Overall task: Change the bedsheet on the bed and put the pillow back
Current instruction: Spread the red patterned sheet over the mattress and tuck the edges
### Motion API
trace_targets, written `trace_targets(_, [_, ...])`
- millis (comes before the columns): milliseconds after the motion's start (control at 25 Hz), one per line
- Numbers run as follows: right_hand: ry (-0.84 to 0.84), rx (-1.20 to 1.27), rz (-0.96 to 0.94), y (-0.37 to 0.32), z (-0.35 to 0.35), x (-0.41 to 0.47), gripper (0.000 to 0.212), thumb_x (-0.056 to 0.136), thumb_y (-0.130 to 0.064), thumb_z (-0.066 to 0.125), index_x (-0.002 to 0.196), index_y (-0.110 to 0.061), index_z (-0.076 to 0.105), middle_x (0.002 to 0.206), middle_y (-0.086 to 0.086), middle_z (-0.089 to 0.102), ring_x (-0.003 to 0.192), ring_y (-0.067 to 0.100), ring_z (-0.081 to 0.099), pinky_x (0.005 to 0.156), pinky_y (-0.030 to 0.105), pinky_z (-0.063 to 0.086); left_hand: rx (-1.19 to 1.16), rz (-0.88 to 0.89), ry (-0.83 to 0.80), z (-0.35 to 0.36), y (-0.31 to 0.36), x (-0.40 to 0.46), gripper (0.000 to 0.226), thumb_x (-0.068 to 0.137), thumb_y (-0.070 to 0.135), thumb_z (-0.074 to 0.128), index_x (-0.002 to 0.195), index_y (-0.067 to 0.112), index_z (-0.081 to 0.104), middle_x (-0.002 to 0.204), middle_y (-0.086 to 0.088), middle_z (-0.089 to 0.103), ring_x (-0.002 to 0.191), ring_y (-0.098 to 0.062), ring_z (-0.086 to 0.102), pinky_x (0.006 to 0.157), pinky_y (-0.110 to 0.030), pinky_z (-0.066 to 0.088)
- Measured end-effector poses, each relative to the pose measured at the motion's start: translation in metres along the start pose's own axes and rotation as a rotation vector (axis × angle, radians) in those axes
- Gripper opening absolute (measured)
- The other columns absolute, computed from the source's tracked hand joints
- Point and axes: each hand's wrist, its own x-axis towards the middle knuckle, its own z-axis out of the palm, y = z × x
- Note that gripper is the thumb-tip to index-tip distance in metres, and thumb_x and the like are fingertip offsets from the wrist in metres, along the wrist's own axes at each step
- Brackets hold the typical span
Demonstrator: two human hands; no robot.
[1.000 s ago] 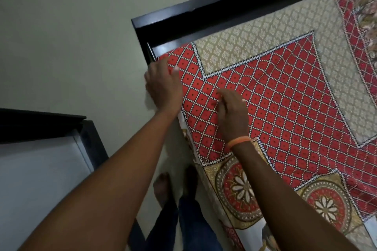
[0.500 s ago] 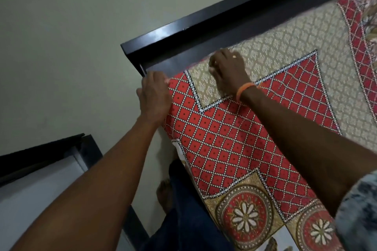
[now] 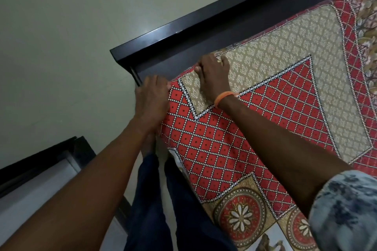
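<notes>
The sheet (image 3: 255,128) lies on the bed, up against the headboard (image 3: 204,32). Both hands sit at its corner, the left hand (image 3: 152,100) left of the right hand (image 3: 214,75).

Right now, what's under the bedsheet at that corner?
Only the bedsheet shows, both hands on it beside the black bed frame. Whatever lies beneath is covered; fingertips are hidden over the edge.

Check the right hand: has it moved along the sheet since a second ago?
Yes. The right hand left the red lattice area and went up to the beige panel of the bedsheet, close to the dark headboard, fingers curled over the sheet's edge.
</notes>
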Motion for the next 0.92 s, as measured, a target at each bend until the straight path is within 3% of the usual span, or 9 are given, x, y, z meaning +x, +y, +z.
trace_targets(200, [0.026,-0.166,0.12,-0.02,0.016,-0.011,0.026,0.1,-0.027,0.043,0.12,-0.013,0.051,0.137,0.015,0.047,0.138,0.028,0.037,0.121,0.05,0.012,-0.007,0.0,-0.016,0.006,-0.01,-0.005,0.022,0.101,0.027,0.045,0.104,0.007,0.054,0.108,-0.016,0.059,0.101,-0.034,0.053,0.082,-0.044,0.039])
trace_targets(280, [-0.105,-0.067,0.487,0.009,0.026,-0.039,0.053,0.096,-0.044,0.041,0.139,-0.014,0.036,0.157,0.013,0.021,0.148,0.03,0.018,0.12,0.047,-0.004,0.015,0.02,0.096,0.007,-0.001,-0.012,0.017,0.097,0.02,0.051,0.106,0.007,0.057,0.106,-0.015,0.059,0.097,-0.034,0.055,0.08,-0.044,0.04])
trace_targets(360, [-0.274,0.312,0.936,0.034,0.02,-0.076,0.077,0.081,-0.055,0.049,0.143,-0.012,0.034,0.16,0.015,0.02,0.144,0.032,0.029,0.121,0.049,0.019,-0.015,0.164,0.184,0.01,0.027,-0.014,0.025,0.093,0.009,0.051,0.117,0.003,0.059,0.114,-0.017,0.06,0.103,-0.036,0.057,0.087,-0.045,0.042])
trace_targets(400, [-0.221,0.421,1.036,0.045,0.018,-0.089,0.084,0.082,-0.06,0.042,0.148,-0.008,0.029,0.161,0.017,0.017,0.144,0.031,0.028,0.117,0.044,0.032,-0.039,0.305,0.157,0.014,0.045,-0.015,0.034,0.093,0.007,0.051,0.126,0.0,0.057,0.125,-0.019,0.058,0.115,-0.038,0.055,0.097,-0.047,0.041])
trace_targets(480, [0.185,0.317,1.075,0.053,0.011,-0.1,0.079,0.097,-0.056,0.019,0.155,-0.004,0.009,0.163,0.017,0.0,0.15,0.028,0.007,0.121,0.043,0.021,0.016,0.585,-0.052,0.027,0.073,-0.023,0.049,0.098,0.018,0.047,0.143,0.001,0.043,0.148,-0.02,0.043,0.138,-0.037,0.039,0.115,-0.05,0.029])
trace_targets(560, [0.178,-0.072,0.966,0.03,0.005,-0.104,0.08,0.097,-0.055,0.015,0.154,0.0,0.006,0.162,0.019,0.0,0.151,0.033,-0.001,0.12,0.055,0.008,0.179,0.686,-0.187,0.039,0.067,-0.021,0.06,0.102,0.039,0.033,0.153,0.009,0.029,0.161,-0.014,0.024,0.149,-0.031,0.02,0.121,-0.051,0.016])
trace_targets(640, [0.034,-0.127,0.846,0.007,0.007,-0.093,0.083,0.095,-0.057,0.015,0.154,0.001,0.005,0.161,0.023,-0.001,0.15,0.037,-0.003,0.119,0.058,0.006,0.277,0.567,-0.155,0.041,0.042,-0.01,0.067,0.101,0.052,0.026,0.156,0.016,0.022,0.164,-0.011,0.015,0.151,-0.03,0.013,0.121,-0.055,0.011])
trace_targets(800, [-0.099,-0.118,0.455,-0.015,0.005,-0.046,0.074,0.099,-0.054,0.02,0.156,-0.007,0.011,0.162,0.021,-0.002,0.149,0.039,-0.007,0.119,0.057,-0.003,0.083,0.046,-0.275,0.016,0.021,0.02,0.055,0.101,0.047,0.026,0.14,0.012,0.043,0.137,-0.02,0.053,0.12,-0.042,0.054,0.098,-0.051,0.046])
trace_targets(920, [-0.101,0.041,0.235,-0.014,-0.012,-0.049,0.075,0.096,-0.055,0.027,0.153,-0.007,0.024,0.163,0.014,0.012,0.151,0.031,0.006,0.118,0.056,0.014,0.14,0.266,-0.104,0.01,0.034,0.024,0.044,0.101,0.031,0.035,0.137,0.006,0.043,0.14,-0.024,0.048,0.123,-0.042,0.051,0.099,-0.054,0.044])
